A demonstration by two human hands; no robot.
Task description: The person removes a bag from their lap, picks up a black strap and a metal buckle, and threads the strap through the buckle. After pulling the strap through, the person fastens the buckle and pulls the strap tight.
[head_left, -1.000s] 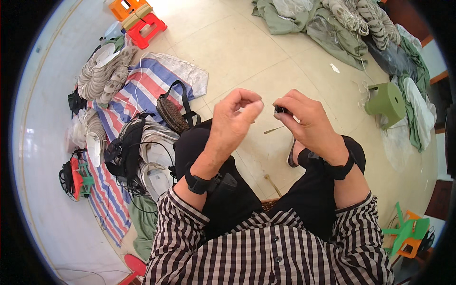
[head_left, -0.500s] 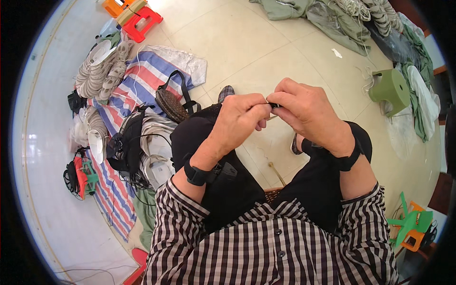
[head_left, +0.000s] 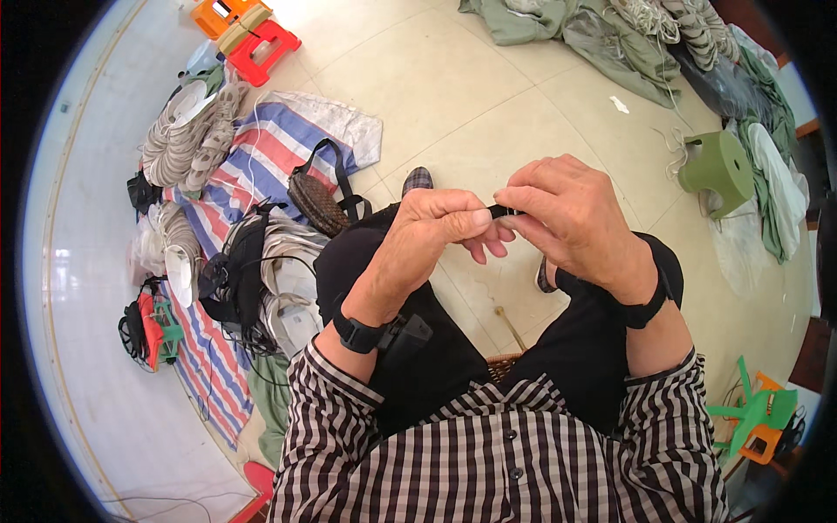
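Note:
A short, narrow black strip (head_left: 498, 211) spans the small gap between my two hands, above my parted knees. My left hand (head_left: 423, 228) pinches its left end between thumb and forefinger, the lower fingers hanging loosely curled. From the right, my right hand (head_left: 577, 213) grips the other end with thumb and fingertips. Something thin and pale shows at the right fingertips, too small to name. What the strip belongs to is hidden by my fingers. Black bands circle both wrists.
On the left, a striped tarp (head_left: 277, 148) carries a brown waist bag (head_left: 316, 202), stacked pale cord-like coils (head_left: 179, 144) and black straps (head_left: 234, 270). A red stool (head_left: 263, 52) stands beyond. Green cloth (head_left: 619, 57) and a green stool (head_left: 717, 174) lie to the right.
My hands have moved slightly apart and lower, and more of the black strip shows between them. The left hand's lower fingers have loosened. My view has shifted a little.

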